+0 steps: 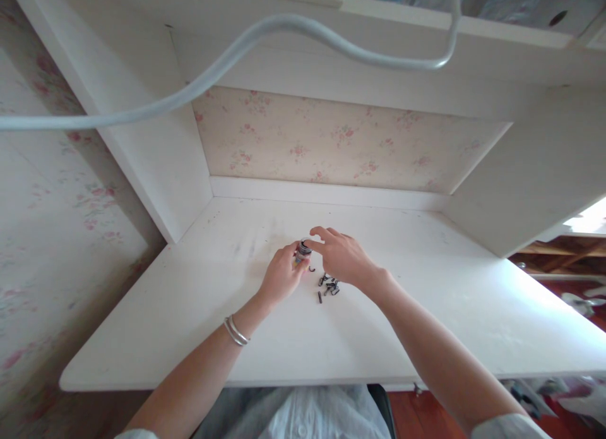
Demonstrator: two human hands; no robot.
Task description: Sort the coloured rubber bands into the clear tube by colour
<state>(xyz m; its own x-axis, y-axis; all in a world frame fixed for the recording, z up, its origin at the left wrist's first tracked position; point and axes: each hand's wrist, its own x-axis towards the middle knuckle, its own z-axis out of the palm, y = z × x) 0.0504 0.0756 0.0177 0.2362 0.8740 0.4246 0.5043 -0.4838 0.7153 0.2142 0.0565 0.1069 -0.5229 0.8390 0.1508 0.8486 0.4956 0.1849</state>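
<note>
My left hand (pixel 282 273) is closed around a small clear jar (pixel 303 252) with a coloured label, its mouth facing up and dark stuff visible inside. My right hand (pixel 344 256) reaches over from the right, with one fingertip at the jar's mouth and another finger bent above it, a gap between them. No held item shows in the right hand. Just below it, a loose cluster of small black pieces (pixel 331 286), perhaps clips, lies on the white desk (pixel 227 237). One piece (pixel 319 297) sits a little apart, and a curved one (pixel 311 269) is close under the jar.
A pale cable or tube (pixel 293 23) crosses the upper view in front of the overhead shelf. White side panels (pixel 156 129) flank the desk, and floral wallpaper (pixel 322 139) covers the back. The desk's rounded front edge (pixel 142 386) is close to my body.
</note>
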